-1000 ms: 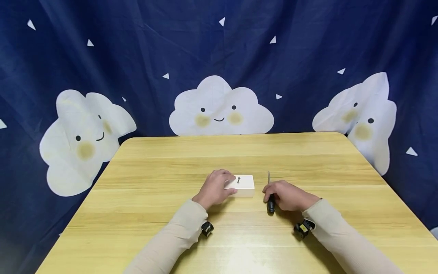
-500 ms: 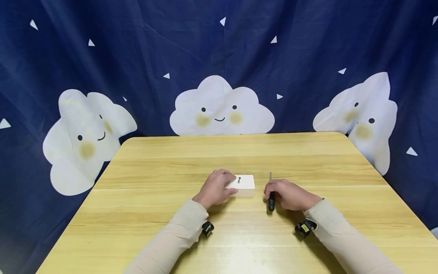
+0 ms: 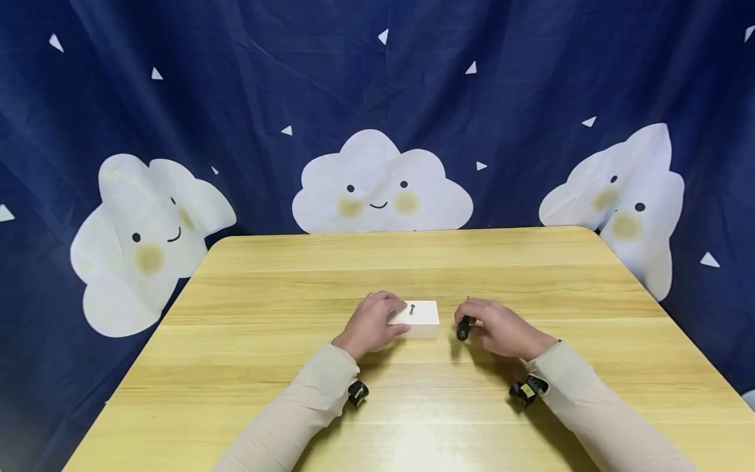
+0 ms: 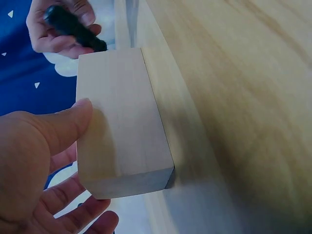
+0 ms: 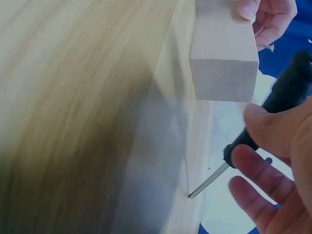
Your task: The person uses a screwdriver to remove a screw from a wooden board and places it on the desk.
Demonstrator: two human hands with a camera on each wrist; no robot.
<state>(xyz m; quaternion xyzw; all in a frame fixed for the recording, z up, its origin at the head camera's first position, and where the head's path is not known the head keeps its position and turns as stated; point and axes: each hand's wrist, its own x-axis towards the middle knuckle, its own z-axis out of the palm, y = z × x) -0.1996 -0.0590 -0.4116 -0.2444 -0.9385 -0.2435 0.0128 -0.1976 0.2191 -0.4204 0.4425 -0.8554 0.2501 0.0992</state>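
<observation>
A pale wooden block (image 3: 423, 320) lies on the table, gripped at its left end by my left hand (image 3: 370, 322). The thumb (image 4: 73, 124) presses the near side, with the other fingers over the top and round the end. From the block's top a screw (image 3: 412, 309) sticks up; in the right wrist view the same screw (image 5: 265, 47) shows its head and thread. Just right of the block, my right hand (image 3: 501, 328) holds a screwdriver (image 5: 287, 90) by its black handle between thumb and fingers. Its metal shaft slants away, the tip close to the tabletop.
The wood-grain table (image 3: 295, 275) reaches back to a dark blue curtain (image 3: 248, 98) printed with white clouds. A black wrist camera (image 3: 357, 394) hangs at the left sleeve and another camera (image 3: 525, 393) at the right.
The screwdriver has tipped, its handle end rising and swinging forward while my right hand shifts slightly forward. The left hand, block and screw stay in place.
</observation>
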